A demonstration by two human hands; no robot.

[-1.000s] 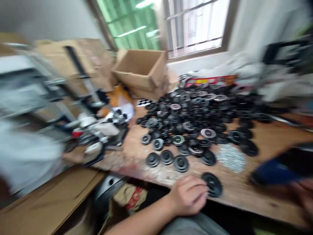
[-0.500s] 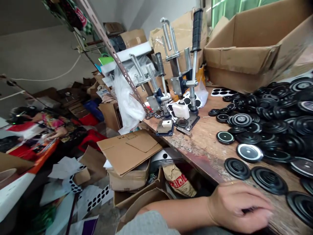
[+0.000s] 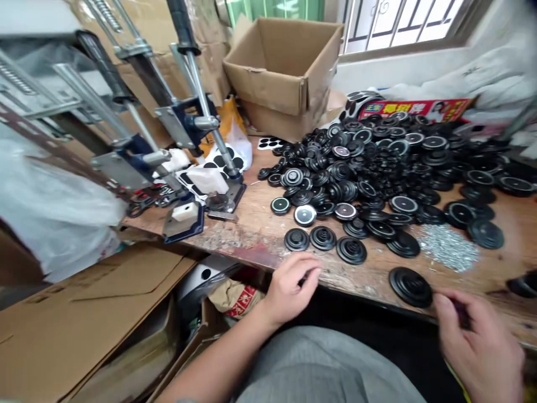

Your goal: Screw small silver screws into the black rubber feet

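Note:
My right hand [image 3: 478,341] pinches the edge of a black disc with raised rings [image 3: 410,286], tilted just over the table's front edge. My left hand [image 3: 293,285] rests at that edge with its fingers curled to the thumb; whatever is between them, if anything, is hidden. Just beyond it, three ringed black discs lie in a row, the middle one [image 3: 323,238] among them. A large heap of similar black discs [image 3: 377,162] spreads behind, some showing pale rings on their faces. A pile of small silvery metal pieces [image 3: 448,246] lies beyond the held disc.
Two hand-lever presses stand at the left, the nearer-centre one with a black handle [image 3: 183,25]. An open cardboard box [image 3: 285,84] is behind the heap. Cardboard [image 3: 96,313] and a paper bag [image 3: 235,296] sit below the table's left edge. A barred window [image 3: 394,25] is behind.
The view has swung right, bringing my right hand with its disc, the metal pieces and the window into sight. My left hand stays by the table's edge, fingers still curled.

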